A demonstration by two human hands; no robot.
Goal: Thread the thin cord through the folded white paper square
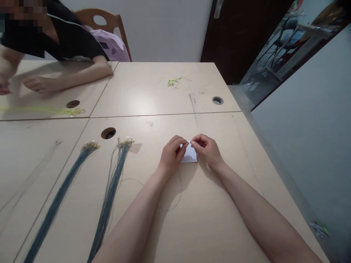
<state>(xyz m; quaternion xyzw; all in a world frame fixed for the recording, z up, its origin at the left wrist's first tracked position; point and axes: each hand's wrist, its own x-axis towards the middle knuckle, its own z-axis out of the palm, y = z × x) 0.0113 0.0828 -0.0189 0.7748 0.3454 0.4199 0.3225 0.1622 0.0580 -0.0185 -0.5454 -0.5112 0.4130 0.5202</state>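
Observation:
My left hand [173,151] is closed in a pinch over a small white card [189,156] lying on the table. From beneath it a thin dark cord [181,190] loops down under my forearm. My right hand [206,148] also pinches, its fingertips almost meeting those of the left above the card's far edge. Whatever sits between the right fingertips is too small to make out. To the left lie two bundles of dark teal cords, a nearer bundle [113,186] and a farther-left bundle [64,193], both with gold-coloured metal ends.
A clear ruler [193,106] lies beyond my hands, near yellow-green scraps [174,82]. Cable holes [108,133] pierce the tables. Across at left, a person in black [79,40] rests their arms near yellow cords [74,111]. Beyond the table's right edge is a wall [309,138].

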